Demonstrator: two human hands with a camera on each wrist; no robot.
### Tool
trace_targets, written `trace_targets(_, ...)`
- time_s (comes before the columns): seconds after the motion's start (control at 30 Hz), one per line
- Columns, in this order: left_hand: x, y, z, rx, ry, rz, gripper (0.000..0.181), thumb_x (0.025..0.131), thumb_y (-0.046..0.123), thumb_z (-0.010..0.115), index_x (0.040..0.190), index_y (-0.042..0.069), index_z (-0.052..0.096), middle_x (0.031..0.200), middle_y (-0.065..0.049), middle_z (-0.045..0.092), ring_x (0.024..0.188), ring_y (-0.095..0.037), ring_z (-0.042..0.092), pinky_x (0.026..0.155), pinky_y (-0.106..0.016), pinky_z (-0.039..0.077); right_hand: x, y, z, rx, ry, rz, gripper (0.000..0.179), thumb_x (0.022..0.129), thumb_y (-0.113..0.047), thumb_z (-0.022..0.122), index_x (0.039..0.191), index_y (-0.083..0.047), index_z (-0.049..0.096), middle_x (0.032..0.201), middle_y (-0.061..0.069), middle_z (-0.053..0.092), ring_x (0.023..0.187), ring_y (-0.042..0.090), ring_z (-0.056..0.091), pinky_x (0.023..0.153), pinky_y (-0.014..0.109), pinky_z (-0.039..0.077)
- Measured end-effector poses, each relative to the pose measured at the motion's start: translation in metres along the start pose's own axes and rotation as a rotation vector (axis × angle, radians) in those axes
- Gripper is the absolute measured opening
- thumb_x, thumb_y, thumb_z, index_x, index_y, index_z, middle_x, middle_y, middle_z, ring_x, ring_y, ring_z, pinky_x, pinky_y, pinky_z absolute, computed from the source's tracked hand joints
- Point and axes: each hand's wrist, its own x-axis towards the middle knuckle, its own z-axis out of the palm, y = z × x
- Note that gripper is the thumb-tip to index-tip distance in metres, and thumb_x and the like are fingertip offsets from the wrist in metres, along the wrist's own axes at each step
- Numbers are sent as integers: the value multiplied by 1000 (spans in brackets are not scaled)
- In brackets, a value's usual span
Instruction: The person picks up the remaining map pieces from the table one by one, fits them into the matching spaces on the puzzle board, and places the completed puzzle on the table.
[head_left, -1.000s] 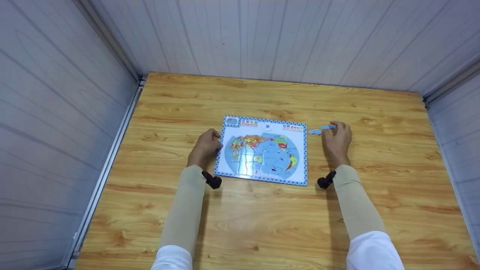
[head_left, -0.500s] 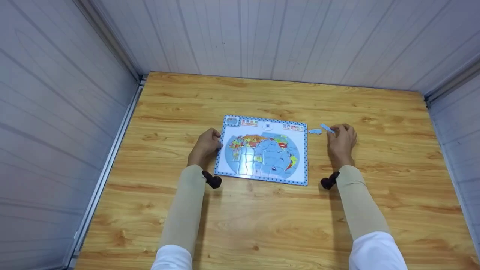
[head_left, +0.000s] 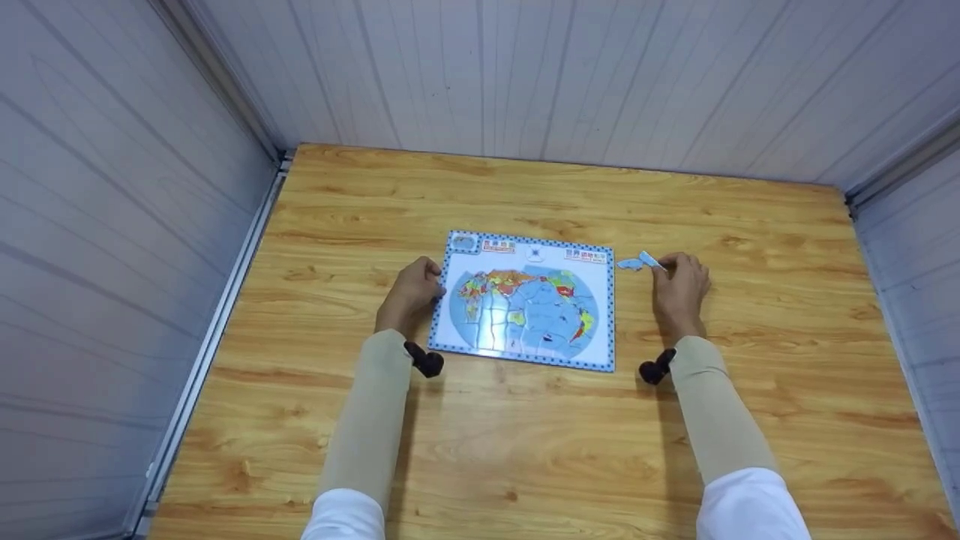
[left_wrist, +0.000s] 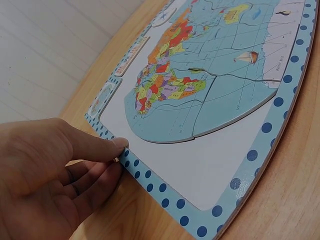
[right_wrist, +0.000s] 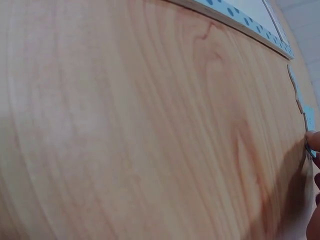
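Note:
A world map jigsaw board [head_left: 602, 351] with a blue dotted border lies on the table, its pieces forming a blue oval map. At the board's left edge is my left hand [head_left: 411, 291]. The left wrist view shows that thumb [left_wrist: 118, 143] on the dotted border, with the other fingers curled below the edge. My right hand [head_left: 681, 291], to the right of the board, pinches a narrow light-blue puzzle piece [head_left: 650, 259] at its lower end. Between it and the board lies another blue puzzle piece [head_left: 630, 264], which the held one overlaps in the head view.
The wood-grain table [head_left: 510, 457] is bounded by pale panel walls [head_left: 510, 82] at the back and both sides. A small dark device [head_left: 426, 360] sits at the left wrist and a similar one [head_left: 657, 367] at the right.
My right hand has shifted slightly right and nearer to me. The held puzzle piece has turned from level to slanting, and its tip now meets the loose piece. My left hand stays put.

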Motion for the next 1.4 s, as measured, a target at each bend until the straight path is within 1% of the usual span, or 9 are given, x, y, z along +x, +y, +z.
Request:
trace_targets(0.1,0,0,0,0,2,2,27,92,4,54,119,9,49,100,-6,47,94,-20,48,80,-29,41,0,0,1,16,6,-18,20,94,-19,59,107,-4,61,103,14,59,100,32,44,98,46,25)
trace_targets(0.27,0,0,0,-2,2,-3,27,93,4,53,119,9,49,101,-6,47,94,-20,48,80,-30,42,-1,-1,1,36,18,-50,21,93,-18,61,107,-3,65,99,15,63,97,31,49,97,47,28)
trace_targets(0.37,0,-1,0,-4,1,-1,27,93,4,53,119,9,49,101,-6,47,93,-20,48,79,-30,41,-1,-2,0,56,12,-28,21,94,-20,60,107,-5,66,98,13,63,94,28,50,91,43,32)
trace_targets(0.6,0,-1,0,56,12,39,30,91,3,56,120,7,48,100,-7,48,91,-20,48,78,-30,41,-2,-15,1,281,-23,88,23,95,-20,56,110,-4,65,102,11,61,91,21,57,76,28,46)
trace_targets(0.77,0,0,0,42,3,-4,27,94,7,54,120,10,49,105,-8,49,97,-21,49,82,-32,43,-1,-27,7,375,-44,103,24,95,-21,56,111,-5,64,103,9,59,93,19,57,75,24,48)
trace_targets(0.93,1,1,0,41,6,-15,26,93,8,55,118,11,49,106,-8,50,99,-21,50,84,-32,43,-2,-41,14,376,-46,71,25,95,-23,57,113,-7,64,104,7,59,93,16,56,75,22,47)
trace_targets(1.07,1,0,0,45,8,-6,25,93,7,55,118,10,49,106,-8,50,98,-22,50,84,-33,43,-3,-51,22,393,-67,58,24,95,-23,58,112,-8,64,103,7,59,93,18,57,74,22,47)
trace_targets(1.3,1,0,-1,57,6,3,26,93,7,55,119,10,49,106,-9,50,98,-22,50,85,-33,44,-8,-69,38,432,-118,103,23,95,-25,59,110,-11,65,101,5,58,90,20,56,73,24,47)
trace_targets(1.4,1,-1,0,55,11,22,28,92,5,55,119,9,49,102,-7,50,95,-20,50,82,-31,44,-10,-76,44,421,-120,71,20,94,-20,60,109,-9,66,101,6,60,92,18,55,76,25,45)
